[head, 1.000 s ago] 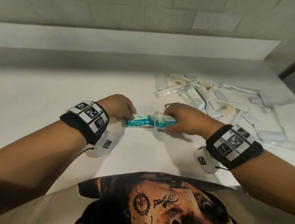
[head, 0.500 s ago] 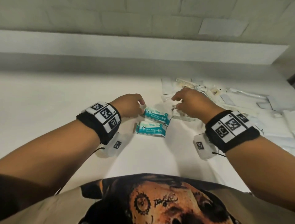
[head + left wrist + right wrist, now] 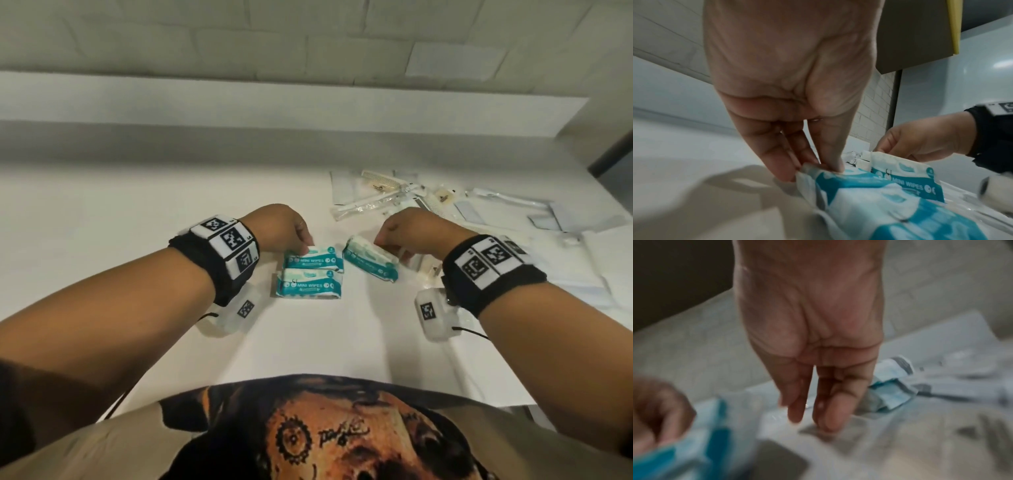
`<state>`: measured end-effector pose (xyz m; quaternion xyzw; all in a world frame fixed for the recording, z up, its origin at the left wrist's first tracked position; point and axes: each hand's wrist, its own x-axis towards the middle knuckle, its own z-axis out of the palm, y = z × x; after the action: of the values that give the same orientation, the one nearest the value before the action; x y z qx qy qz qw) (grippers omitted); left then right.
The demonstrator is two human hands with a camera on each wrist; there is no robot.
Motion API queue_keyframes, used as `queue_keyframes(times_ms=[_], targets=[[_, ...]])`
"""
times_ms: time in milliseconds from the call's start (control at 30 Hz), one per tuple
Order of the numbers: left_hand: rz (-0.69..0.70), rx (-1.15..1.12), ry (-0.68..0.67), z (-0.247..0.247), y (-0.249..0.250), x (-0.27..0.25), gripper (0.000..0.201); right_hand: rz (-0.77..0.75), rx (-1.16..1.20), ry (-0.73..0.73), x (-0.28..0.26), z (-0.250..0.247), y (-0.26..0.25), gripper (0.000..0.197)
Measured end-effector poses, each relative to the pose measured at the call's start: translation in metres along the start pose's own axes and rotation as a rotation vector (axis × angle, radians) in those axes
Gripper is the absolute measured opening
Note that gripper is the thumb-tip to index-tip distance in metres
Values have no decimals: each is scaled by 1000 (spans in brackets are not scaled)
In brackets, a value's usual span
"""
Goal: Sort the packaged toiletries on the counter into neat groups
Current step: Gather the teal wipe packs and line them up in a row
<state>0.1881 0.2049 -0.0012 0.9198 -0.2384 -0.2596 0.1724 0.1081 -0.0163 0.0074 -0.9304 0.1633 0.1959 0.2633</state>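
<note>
Three teal "MINI WIPES" packs sit on the white counter [image 3: 137,222]. Two lie flat, one behind the other: the far pack [image 3: 313,258] and the near pack [image 3: 310,284]. My left hand [image 3: 303,246] pinches the far pack's left corner between thumb and fingers [image 3: 777,162]. The third pack [image 3: 371,262] stands tilted just right of them. My right hand [image 3: 388,241] is at its upper edge, and in the left wrist view thumb and fingertips pinch its top seam [image 3: 872,153]. The right wrist view is blurred.
A loose pile of clear and white packets [image 3: 428,202], with a toothbrush packet [image 3: 370,205] and combs, covers the counter's far right. A raised ledge [image 3: 274,106] and tiled wall run along the back. The counter's front edge is at my body.
One second ago both hands held two packs end to end. They were laid down one behind the other. The right hand reached into the pile and came back with a third pack.
</note>
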Motion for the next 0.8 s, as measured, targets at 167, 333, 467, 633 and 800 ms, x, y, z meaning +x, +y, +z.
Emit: queue_keyframes(times_ms=[167, 333, 467, 633, 800], targets=[[1, -21, -3, 2, -2, 1, 12, 18, 4, 46, 1, 2, -5, 22], [-15, -58, -33, 1, -2, 1, 8, -91, -165, -219, -19, 10, -17, 71], [-22, -40, -37, 0, -3, 1, 9, -72, -172, -22, -3, 8, -21, 43], [-89, -56, 115, 0, -7, 2, 72, -145, 72, 169, 27, 3, -47, 26], [-57, -38, 167, -2, -8, 2, 56, -229, -34, 39, 41, 20, -67, 23]])
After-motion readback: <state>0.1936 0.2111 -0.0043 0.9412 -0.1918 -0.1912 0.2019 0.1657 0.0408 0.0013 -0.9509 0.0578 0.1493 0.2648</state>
